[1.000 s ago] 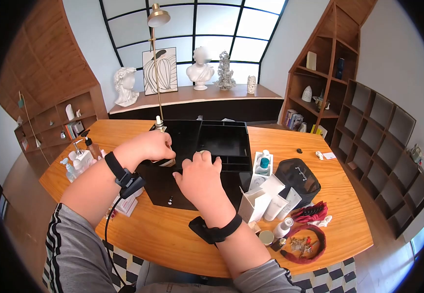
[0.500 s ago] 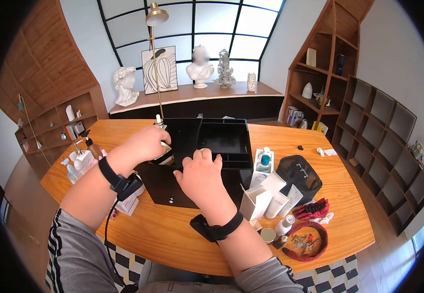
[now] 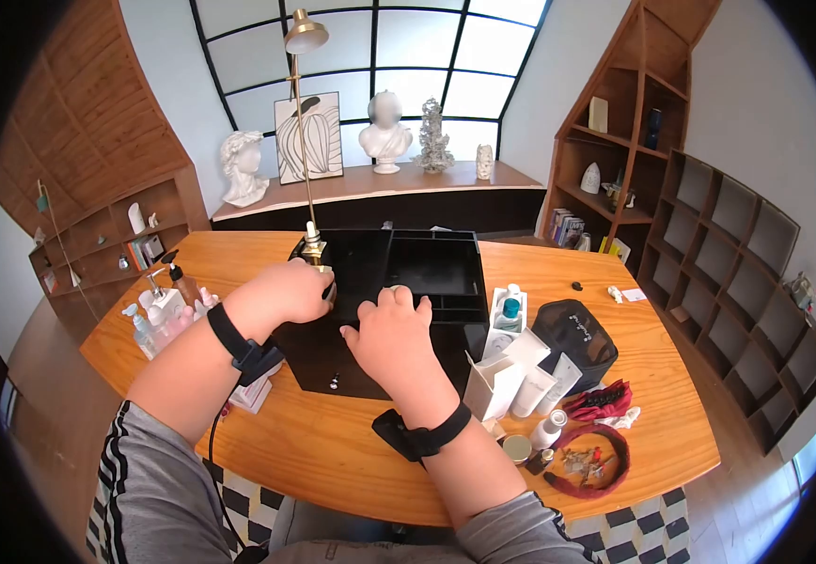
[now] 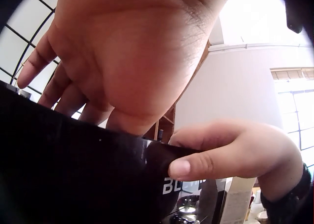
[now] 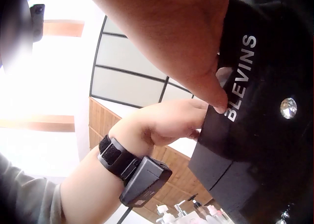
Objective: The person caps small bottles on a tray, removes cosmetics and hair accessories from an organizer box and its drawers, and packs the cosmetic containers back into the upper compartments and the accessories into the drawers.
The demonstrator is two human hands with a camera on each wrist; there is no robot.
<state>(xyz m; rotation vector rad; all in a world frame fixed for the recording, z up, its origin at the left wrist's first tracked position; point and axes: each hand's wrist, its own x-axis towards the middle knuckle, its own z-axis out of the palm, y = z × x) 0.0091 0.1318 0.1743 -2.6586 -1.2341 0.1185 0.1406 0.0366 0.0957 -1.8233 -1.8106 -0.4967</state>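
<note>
A black organizer box [image 3: 431, 266] with compartments stands mid-table, BLEVINS lettering [image 5: 240, 79] and a crystal knob [image 5: 288, 108] on its front. My right hand [image 3: 397, 338] grips its front rim, with the thumb [image 4: 181, 168] flat on the front face and the fingers over the edge. My left hand [image 3: 286, 293] reaches down into the box's left part. Its fingertips are hidden behind the black wall in the left wrist view, and I cannot tell whether they hold something. Just beyond it stands a gold bottle with a white top [image 3: 312, 242].
Pump bottles [image 3: 159, 305] stand at the left. On the right are an opened white box [image 3: 494, 383], white tubes [image 3: 558, 383], a black mesh case [image 3: 575, 343], a red headband [image 3: 622, 461] and small jars [image 3: 517, 448]. A brass lamp [image 3: 305, 38] rises behind.
My left hand has dipped down and slightly toward me, uncovering more of the gold bottle. A pale item seen by its fingers half a second ago is now hidden. My right hand stays on the rim.
</note>
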